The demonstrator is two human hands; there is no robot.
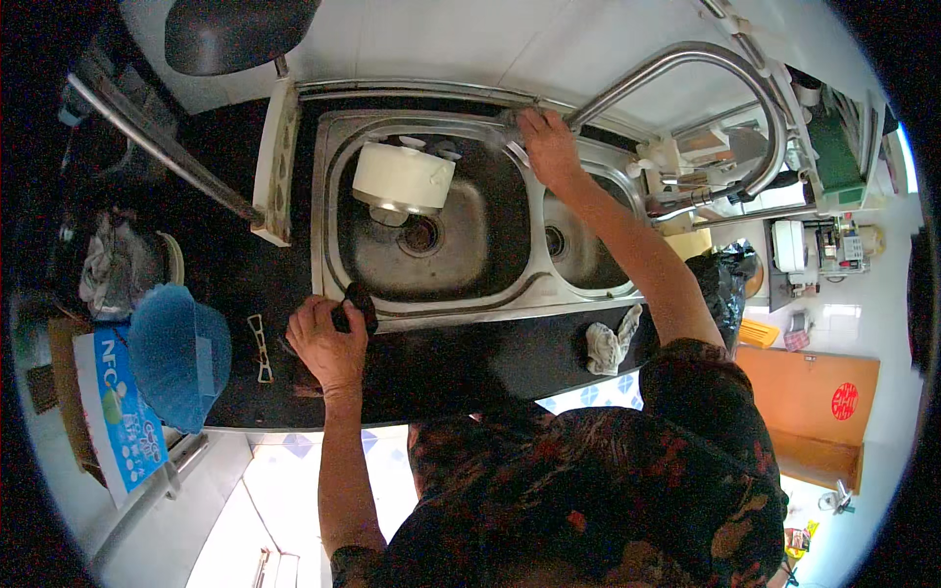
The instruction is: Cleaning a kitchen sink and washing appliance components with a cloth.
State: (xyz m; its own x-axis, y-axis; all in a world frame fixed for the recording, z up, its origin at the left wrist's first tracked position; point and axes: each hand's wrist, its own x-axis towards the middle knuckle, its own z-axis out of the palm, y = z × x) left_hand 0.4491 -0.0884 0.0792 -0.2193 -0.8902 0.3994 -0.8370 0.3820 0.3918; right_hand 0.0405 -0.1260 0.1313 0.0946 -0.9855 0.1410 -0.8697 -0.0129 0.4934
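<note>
My left hand (327, 338) is at the front left corner of the double-basin steel sink (434, 320), its fingers closed around a small black object (362, 307) that I cannot identify. My right hand (548, 147) reaches over the divider to the sink's back rim, by the base of the curved steel faucet (691, 51). Its fingertips are at a blurred greyish thing, and their hold is unclear. In the larger left basin, a cream-coloured round vessel (404, 176) with a metal rim lies tipped, above the drain (420, 237).
A crumpled whitish cloth (612, 342) lies on the black counter (470, 360), near its front edge. Left of my left hand are a thin metal rack (259, 349), a blue ribbed cover (180, 360) and a printed carton (121, 411). A black plastic bag (724, 279) stands right of the sink.
</note>
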